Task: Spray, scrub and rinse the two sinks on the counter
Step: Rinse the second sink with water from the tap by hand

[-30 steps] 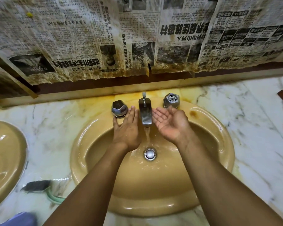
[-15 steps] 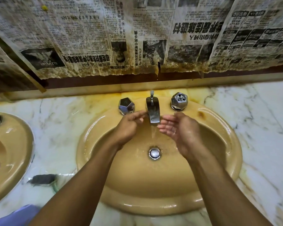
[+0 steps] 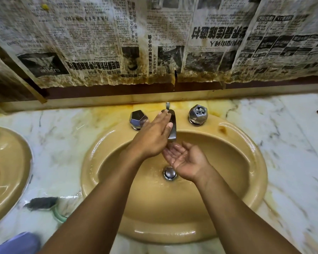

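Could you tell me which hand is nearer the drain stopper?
Right. The right hand is cupped palm-up beside the drain stopper; the left hand lies farther back, against the spout.

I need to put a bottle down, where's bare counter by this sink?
Right of the sink, the counter is bare. Between it and the left sink, the back is free; a brush lies in front; hands crowd the tap.

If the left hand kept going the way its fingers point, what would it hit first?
The faucet spout: fingers of the left hand seem to lie across it, though depth is unclear.
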Demonstrator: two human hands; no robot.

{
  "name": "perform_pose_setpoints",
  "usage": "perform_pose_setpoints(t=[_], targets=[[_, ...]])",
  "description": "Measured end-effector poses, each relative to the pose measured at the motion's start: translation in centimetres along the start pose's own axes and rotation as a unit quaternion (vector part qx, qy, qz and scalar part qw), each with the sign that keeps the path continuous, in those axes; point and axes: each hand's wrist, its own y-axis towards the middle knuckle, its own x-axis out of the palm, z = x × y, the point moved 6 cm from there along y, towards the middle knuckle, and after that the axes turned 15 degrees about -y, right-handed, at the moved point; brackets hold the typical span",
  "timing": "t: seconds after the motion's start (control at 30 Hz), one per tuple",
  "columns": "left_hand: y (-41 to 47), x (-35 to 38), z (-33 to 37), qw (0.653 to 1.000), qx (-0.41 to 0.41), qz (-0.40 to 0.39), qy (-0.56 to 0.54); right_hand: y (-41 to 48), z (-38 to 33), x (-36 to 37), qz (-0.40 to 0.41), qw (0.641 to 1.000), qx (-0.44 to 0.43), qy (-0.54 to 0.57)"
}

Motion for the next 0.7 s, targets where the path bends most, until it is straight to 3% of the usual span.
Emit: perform_pose_setpoints(t=[0.1, 0.23, 0.3, 0.4, 0.5, 0.57, 0.7], targets=[[-0.3, 0.3, 0.5, 0.994, 0.029, -0.031, 0.1, -1.7, -1.6, -1.0, 0.016, 0.998, -0.06, -0.006], [-4.4, 1.2, 1.5, 0.968, 0.109, -0.067, 0.215, -6.7, -6.9, -0.1, -0.002, 0.965, -0.223, -0.138], [-5.2, 1.1, 1.1, 0.964, 0.118, -0.062, 0.229, -8.2, -8.5, 1.0, 0.005, 0.94, -0.261, -0.221], [-3.5, 0.6, 0.7, 0.978, 0.098, -0.031, 0.184, -8.4, -9.3, 0.3, 0.09, 0.917, -0.294, -0.253], [-0.3, 0.1, 0.6, 0.996, 0.027, -0.014, 0.088, -5.5, -6.5, -1.6, 0.124, 0.95, -0.198, -0.205], [0.8, 0.2, 1.1, 0.995, 0.002, -0.023, 0.1, -3.0, -3.5, -1.6, 0.099, 0.973, -0.107, -0.177], [-1.3, 1.4, 2.2, 0.985, 0.057, -0.057, 0.155, 0.1, -0.1, 0.5, 0.016, 0.998, -0.003, -0.061]])
